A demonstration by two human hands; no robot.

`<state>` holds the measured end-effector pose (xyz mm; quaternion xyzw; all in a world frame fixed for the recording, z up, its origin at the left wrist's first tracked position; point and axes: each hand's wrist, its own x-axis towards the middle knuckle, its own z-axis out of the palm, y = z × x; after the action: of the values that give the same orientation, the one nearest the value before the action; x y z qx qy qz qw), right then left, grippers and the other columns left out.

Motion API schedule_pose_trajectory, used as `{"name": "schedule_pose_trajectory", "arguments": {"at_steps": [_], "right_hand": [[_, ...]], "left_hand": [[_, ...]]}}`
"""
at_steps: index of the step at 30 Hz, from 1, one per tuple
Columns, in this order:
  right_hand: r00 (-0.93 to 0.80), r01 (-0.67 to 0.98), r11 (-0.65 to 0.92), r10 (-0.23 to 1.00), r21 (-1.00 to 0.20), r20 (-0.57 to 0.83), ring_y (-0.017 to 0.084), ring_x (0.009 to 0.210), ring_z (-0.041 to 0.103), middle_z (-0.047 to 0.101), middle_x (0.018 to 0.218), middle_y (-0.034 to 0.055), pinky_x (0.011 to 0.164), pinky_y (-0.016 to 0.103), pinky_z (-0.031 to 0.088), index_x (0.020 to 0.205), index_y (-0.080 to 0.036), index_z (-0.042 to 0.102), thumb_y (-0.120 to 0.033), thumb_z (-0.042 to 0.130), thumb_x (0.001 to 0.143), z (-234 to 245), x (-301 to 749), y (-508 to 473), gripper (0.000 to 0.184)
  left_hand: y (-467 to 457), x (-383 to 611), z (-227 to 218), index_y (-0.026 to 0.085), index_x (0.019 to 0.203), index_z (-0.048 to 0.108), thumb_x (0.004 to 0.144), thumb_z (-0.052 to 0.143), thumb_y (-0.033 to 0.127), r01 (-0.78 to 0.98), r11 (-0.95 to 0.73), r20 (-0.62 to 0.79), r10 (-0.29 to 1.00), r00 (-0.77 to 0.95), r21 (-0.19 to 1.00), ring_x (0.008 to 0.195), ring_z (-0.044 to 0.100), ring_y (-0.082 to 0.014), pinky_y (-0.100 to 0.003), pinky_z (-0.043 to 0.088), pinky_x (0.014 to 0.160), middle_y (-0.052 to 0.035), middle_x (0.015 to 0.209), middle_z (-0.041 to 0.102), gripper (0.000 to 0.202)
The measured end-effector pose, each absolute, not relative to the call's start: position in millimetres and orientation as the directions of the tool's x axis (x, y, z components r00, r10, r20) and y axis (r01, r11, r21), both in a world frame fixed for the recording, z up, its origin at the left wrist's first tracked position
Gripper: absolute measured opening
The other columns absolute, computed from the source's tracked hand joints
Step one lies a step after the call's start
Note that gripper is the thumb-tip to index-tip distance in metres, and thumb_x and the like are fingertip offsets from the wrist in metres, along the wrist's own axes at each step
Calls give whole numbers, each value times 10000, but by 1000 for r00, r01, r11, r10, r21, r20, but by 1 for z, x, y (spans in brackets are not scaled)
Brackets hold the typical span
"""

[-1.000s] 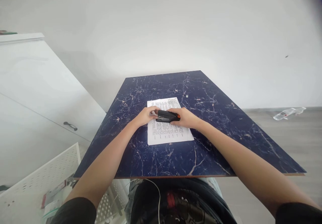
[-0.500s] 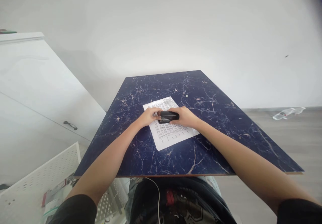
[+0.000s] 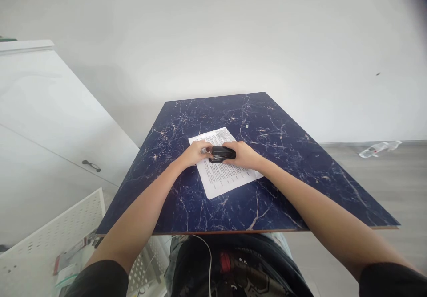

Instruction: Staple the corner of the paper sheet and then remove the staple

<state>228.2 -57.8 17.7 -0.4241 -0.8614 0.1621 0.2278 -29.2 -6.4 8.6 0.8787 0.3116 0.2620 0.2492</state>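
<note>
A black stapler [image 3: 221, 153] is held level over the printed paper [image 3: 218, 182], its left end pointing at my left hand. My right hand [image 3: 245, 155] wraps round its right end, thumb on the near side and fingers on the far side. Thumb and fingers of my left hand [image 3: 196, 153] close at the stapler's left end; whether something small sits between them is hidden. Both hands are above the paper, which lies at a slant and looks like more than one sheet. The hands and stapler cover its middle.
The paper rests on a blue marble-patterned table [image 3: 173, 114]. A tiny pale square [image 3: 247, 126] lies beyond the paper. To the left stand a white cabinet [image 3: 50, 123] and a white perforated basket [image 3: 66, 219]. A clear plastic bottle [image 3: 373, 150] lies on the floor at right.
The whole view has shifted slightly. Both hands keep nearly the same position at the stapler, and the paper stays where it was.
</note>
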Motion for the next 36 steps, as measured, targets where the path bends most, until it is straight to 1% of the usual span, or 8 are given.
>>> {"name": "schedule_pose_trajectory", "arguments": {"at_steps": [6, 8, 11, 15, 19, 25, 31, 36], "right_hand": [[-539, 688, 572, 815, -447, 213, 214, 796, 661, 735, 896, 33, 684, 314, 439, 1023, -227, 661, -314, 778, 823, 24, 229, -61, 248], [-532, 697, 560, 823, -448, 201, 222, 813, 665, 738, 920, 41, 686, 316, 445, 1051, -231, 662, -329, 781, 828, 25, 227, -62, 271], [-510, 711, 537, 838, -454, 194, 231, 844, 673, 746, 956, 45, 691, 322, 455, 1074, -240, 676, -338, 771, 849, 25, 226, -62, 262], [-454, 734, 508, 861, -451, 229, 234, 851, 677, 751, 955, 40, 716, 341, 472, 1006, -240, 702, -246, 739, 844, 29, 236, -61, 166], [-314, 787, 415, 907, -457, 281, 250, 863, 682, 755, 962, 54, 754, 369, 493, 1024, -232, 713, -191, 698, 823, 36, 264, -54, 205], [-97, 875, 208, 960, -436, 263, 275, 818, 671, 735, 869, 72, 709, 361, 479, 991, -208, 733, -190, 714, 775, 36, 298, -42, 218], [-145, 889, 208, 973, -407, 179, 279, 803, 669, 730, 843, 76, 706, 373, 498, 905, -210, 734, -202, 730, 754, 30, 297, -38, 152], [-213, 834, 305, 946, -459, 243, 286, 905, 693, 760, 967, 76, 822, 428, 533, 1008, -217, 745, -257, 727, 815, 28, 293, -38, 198]], "left_hand": [[0, -37, 3, 236, 1098, 743, 962, 624, 261, 652, -586, 421, 807, 416, 481, 1114, 617, -288, -447, 454, 1014, -95, 1143, 733, 183], [5, -42, -5, 217, 1187, 710, 929, 678, 319, 782, -456, 429, 862, 269, 426, 1209, 561, -355, -506, 427, 1046, -150, 1264, 680, 279], [12, -49, -14, 198, 1109, 708, 861, 756, 354, 852, -346, 390, 902, 186, 394, 1199, 553, -393, -536, 433, 1034, -179, 1241, 657, 298], [14, -54, -12, 216, 990, 689, 841, 737, 226, 815, -377, 376, 902, 214, 441, 1072, 615, -333, -495, 461, 998, -119, 1078, 692, 157], [16, -63, -3, 226, 1033, 652, 849, 660, 151, 672, -423, 409, 892, 191, 608, 940, 654, -239, -383, 498, 906, -52, 1023, 717, 199], [28, -80, -5, 217, 1232, 611, 862, 615, 163, 516, -467, 485, 868, 111, 718, 952, 677, -202, -342, 522, 904, -62, 1195, 700, 374], [29, -80, -2, 185, 957, 757, 931, 535, 194, 504, -502, 498, 853, 156, 703, 1050, 696, -236, -393, 486, 1028, -74, 1052, 772, 224], [28, -76, -2, 191, 987, 777, 919, 569, 216, 448, -490, 499, 860, 107, 748, 1043, 703, -238, -401, 493, 1036, -68, 1059, 781, 220]]}}
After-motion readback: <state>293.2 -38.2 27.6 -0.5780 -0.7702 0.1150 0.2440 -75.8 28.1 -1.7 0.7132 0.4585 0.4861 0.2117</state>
